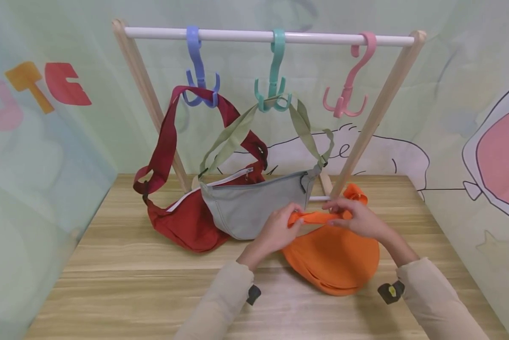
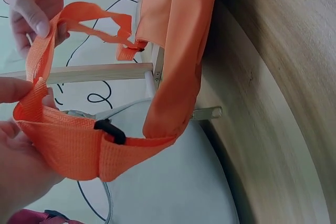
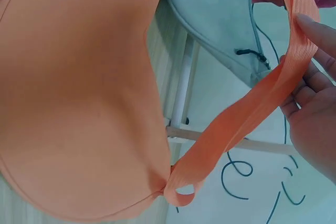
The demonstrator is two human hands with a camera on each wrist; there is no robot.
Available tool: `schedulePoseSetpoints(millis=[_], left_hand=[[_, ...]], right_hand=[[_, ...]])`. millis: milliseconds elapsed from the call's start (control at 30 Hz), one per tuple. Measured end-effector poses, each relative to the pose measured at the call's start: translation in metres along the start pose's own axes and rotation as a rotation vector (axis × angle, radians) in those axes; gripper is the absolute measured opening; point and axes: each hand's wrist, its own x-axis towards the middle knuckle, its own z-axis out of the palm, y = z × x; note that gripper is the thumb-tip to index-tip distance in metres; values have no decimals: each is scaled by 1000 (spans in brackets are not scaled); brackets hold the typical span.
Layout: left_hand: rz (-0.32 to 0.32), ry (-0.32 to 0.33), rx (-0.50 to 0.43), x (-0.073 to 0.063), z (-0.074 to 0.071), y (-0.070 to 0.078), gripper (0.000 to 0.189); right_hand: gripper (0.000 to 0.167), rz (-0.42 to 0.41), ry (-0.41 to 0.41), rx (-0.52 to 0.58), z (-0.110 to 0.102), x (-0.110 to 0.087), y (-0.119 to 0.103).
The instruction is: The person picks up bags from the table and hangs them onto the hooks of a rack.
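An orange sling bag [image 1: 335,259] is at the right of the table, its rounded body hanging below the strap. My left hand [image 1: 277,227] pinches the orange strap [image 1: 316,217] near its left end, and my right hand [image 1: 360,219] pinches it farther right. In the left wrist view the webbing loops over the left palm [image 2: 23,177], next to a black buckle [image 2: 110,131]. From the right wrist, thumb and fingers [image 3: 317,32] close on the folded strap [image 3: 247,114]. Just left of the bag is a grey sling bag [image 1: 258,208], hung by its strap on the green hook [image 1: 275,71].
A wooden rack with a white rail [image 1: 237,35] stands at the back of the table [image 1: 122,283]. From a blue hook [image 1: 198,66] hangs a red sling bag [image 1: 194,224], partly behind the grey one. The pink hook [image 1: 349,85] at the right bears no bag.
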Motion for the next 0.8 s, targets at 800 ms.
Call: schedulePoseSetpoints(millis=[800], left_hand=[[4, 6, 74, 2, -11, -3, 9]], right_hand=[[29, 128, -98, -27, -6, -17, 21]])
